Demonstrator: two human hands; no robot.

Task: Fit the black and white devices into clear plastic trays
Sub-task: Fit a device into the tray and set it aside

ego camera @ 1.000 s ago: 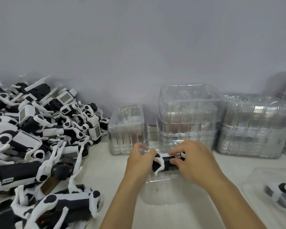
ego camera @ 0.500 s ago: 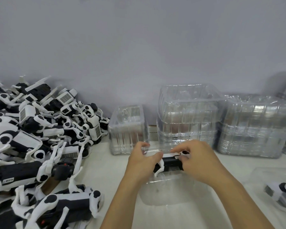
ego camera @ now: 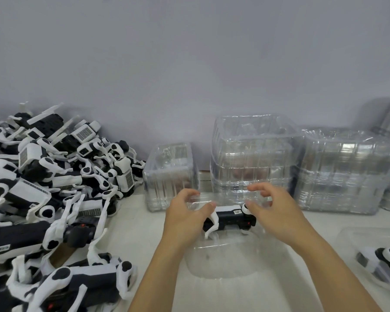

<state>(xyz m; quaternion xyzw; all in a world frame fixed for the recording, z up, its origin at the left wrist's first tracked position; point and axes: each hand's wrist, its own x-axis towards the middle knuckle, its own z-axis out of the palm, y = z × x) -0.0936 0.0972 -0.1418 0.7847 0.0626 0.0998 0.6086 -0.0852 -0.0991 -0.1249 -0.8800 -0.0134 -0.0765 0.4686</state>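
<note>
Black and white device lying across the far end of a clear plastic tray at mid-desk, left hand and right hand flanking it. Fingers of both loosely curled and spread, gripping nothing, thumbs just touching the device's ends. Heap of devices left, tray stacks behind on the desk.

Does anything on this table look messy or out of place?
Mostly the heap of black and white devices on the left: they lie tangled at all angles, arms interlocked, unlike the neat stacks of clear trays along the wall. Nothing looks broken or spilled.
</note>
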